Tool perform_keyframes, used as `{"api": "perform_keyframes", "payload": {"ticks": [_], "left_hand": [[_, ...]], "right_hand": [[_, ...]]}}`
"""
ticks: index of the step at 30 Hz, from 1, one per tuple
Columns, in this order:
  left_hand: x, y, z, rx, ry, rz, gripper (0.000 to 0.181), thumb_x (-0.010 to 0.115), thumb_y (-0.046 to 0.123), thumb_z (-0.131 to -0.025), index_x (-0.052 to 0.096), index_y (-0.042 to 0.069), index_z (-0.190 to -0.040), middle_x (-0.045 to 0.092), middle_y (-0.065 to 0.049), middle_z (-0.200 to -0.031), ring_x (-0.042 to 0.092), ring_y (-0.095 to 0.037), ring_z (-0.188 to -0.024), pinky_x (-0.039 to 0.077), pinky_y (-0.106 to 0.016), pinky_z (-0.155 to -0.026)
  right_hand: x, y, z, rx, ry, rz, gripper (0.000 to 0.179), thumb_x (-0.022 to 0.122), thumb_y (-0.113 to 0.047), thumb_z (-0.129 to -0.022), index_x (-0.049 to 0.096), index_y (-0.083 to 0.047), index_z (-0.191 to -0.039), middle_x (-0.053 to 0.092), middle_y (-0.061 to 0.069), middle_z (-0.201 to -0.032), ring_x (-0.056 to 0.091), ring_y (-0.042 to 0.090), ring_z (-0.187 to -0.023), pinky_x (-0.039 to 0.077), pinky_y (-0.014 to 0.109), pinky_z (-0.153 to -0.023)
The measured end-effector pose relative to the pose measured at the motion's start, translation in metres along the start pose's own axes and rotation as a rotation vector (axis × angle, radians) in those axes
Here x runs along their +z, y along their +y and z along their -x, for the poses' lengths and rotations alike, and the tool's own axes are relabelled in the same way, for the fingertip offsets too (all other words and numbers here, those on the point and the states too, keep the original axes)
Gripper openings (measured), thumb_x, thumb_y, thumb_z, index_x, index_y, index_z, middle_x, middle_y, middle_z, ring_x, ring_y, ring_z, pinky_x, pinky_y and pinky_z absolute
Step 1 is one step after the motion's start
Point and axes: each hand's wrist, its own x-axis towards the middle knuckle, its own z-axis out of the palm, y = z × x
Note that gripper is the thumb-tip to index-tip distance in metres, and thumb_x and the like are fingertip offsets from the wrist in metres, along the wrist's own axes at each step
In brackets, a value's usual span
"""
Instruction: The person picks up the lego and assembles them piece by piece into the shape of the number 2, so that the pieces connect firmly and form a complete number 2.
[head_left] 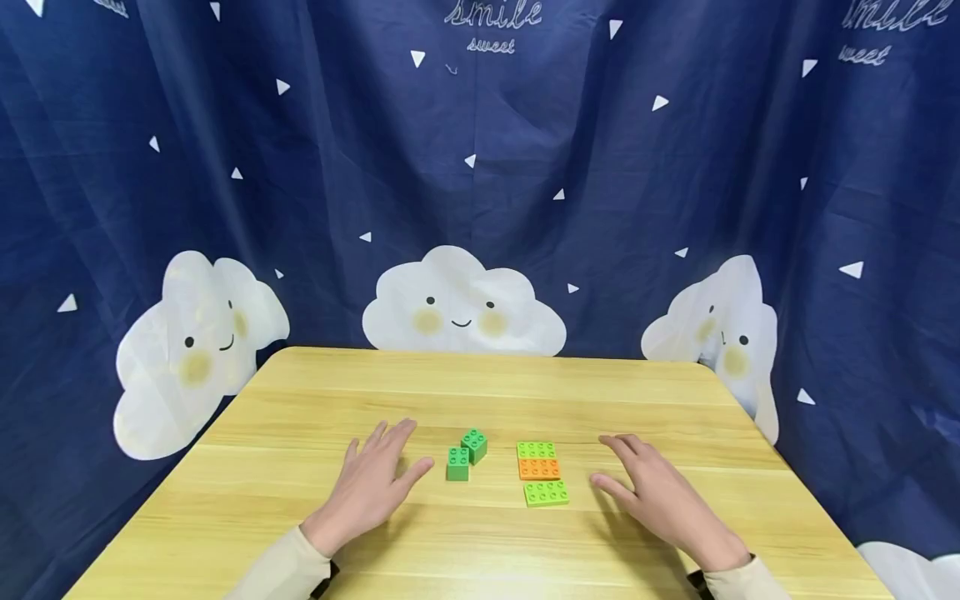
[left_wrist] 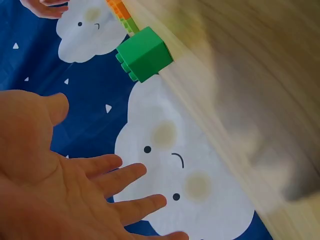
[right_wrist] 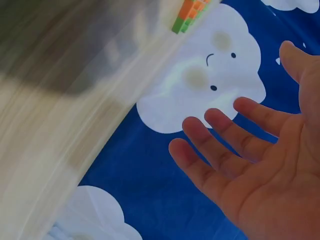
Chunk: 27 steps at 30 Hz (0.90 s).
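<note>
- Left hand (head_left: 367, 482), lower left of centre: fingers spread, nothing held, thumb aimed at the front green brick (head_left: 458, 469); a careless inward sweep could knock it into the rear green brick (head_left: 476, 448)!
- Right hand (head_left: 663, 496), lower right: open-fingered, empty; dragging fingertips might skid the near lime brick (head_left: 546, 494).
- Right of centre, orange brick (head_left: 539, 469) and far lime brick (head_left: 536, 450) look adjoining; one bump could shift both.

Two green blocks (head_left: 458, 467) sit close together on the desk (head_left: 300, 417), bumps up. Nearby, an orange brick (head_left: 539, 469) lies between two lime bricks (head_left: 546, 494).
</note>
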Motion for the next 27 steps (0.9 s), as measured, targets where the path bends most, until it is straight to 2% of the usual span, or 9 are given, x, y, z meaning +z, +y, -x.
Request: {"api": "perform_keyframes", "payload": {"ticks": [4,8,13,17,20,24,27], "left_hand": [[0.004,0.003,-0.004,0.007,-0.014,0.018,0.074,0.046,0.062,-0.102,0.043,0.011,-0.155,0.045,-0.011,-0.159,0.035,-0.041,-0.149,0.015,-0.076,-0.116],[0.007,0.007,-0.007,0.023,-0.007,0.048,0.066,0.056,0.052,-0.102,0.047,0.009,-0.152,0.05,-0.013,-0.154,0.043,-0.038,-0.144,0.026,-0.07,-0.116],[0.012,0.013,-0.013,0.059,0.022,0.081,0.055,0.067,0.037,-0.099,0.057,0.005,-0.143,0.059,-0.015,-0.145,0.054,-0.037,-0.134,0.042,-0.057,-0.112],[0.015,0.016,-0.018,0.082,0.018,0.097,0.045,0.07,0.031,-0.098,0.064,0.006,-0.136,0.065,-0.014,-0.137,0.06,-0.036,-0.128,0.048,-0.054,-0.108],[0.018,0.017,-0.023,0.096,-0.01,0.13,0.043,0.071,0.027,-0.098,0.065,0.005,-0.134,0.066,-0.014,-0.135,0.061,-0.036,-0.126,0.049,-0.053,-0.106],[0.019,0.017,-0.03,0.094,-0.053,0.194,0.043,0.073,0.023,-0.096,0.064,0.004,-0.134,0.065,-0.016,-0.135,0.065,-0.035,-0.117,0.055,-0.052,-0.096],[0.019,0.017,-0.033,0.075,-0.076,0.236,0.044,0.075,0.02,-0.095,0.065,0.004,-0.134,0.065,-0.016,-0.132,0.067,-0.03,-0.107,0.058,-0.046,-0.085]], "right_hand": [[0.006,-0.003,-0.005,-0.037,-0.009,0.005,0.061,0.061,-0.054,-0.099,0.059,-0.008,-0.139,0.064,0.008,-0.128,0.064,0.031,-0.118,0.053,0.051,-0.1],[0.012,-0.007,-0.009,-0.06,-0.038,-0.013,0.055,0.063,-0.049,-0.099,0.061,-0.009,-0.137,0.065,0.006,-0.125,0.066,0.027,-0.114,0.054,0.048,-0.098],[0.019,-0.013,-0.015,-0.082,-0.11,-0.083,0.048,0.068,-0.038,-0.098,0.062,-0.008,-0.135,0.066,0.006,-0.123,0.068,0.026,-0.108,0.057,0.045,-0.091],[0.024,-0.014,-0.019,-0.126,-0.152,-0.138,0.043,0.072,-0.029,-0.097,0.063,-0.006,-0.132,0.065,0.006,-0.122,0.068,0.025,-0.104,0.058,0.041,-0.085],[0.028,-0.013,-0.022,-0.145,-0.183,-0.211,0.041,0.075,-0.022,-0.094,0.064,-0.005,-0.13,0.065,0.006,-0.12,0.066,0.025,-0.102,0.058,0.039,-0.084],[0.033,-0.012,-0.025,-0.13,-0.227,-0.329,0.041,0.078,-0.017,-0.091,0.065,-0.004,-0.128,0.065,0.006,-0.112,0.066,0.023,-0.095,0.059,0.036,-0.081],[0.037,-0.012,-0.027,-0.107,-0.256,-0.373,0.04,0.079,-0.017,-0.09,0.066,-0.003,-0.126,0.064,0.004,-0.107,0.063,0.017,-0.089,0.057,0.03,-0.076]]}}
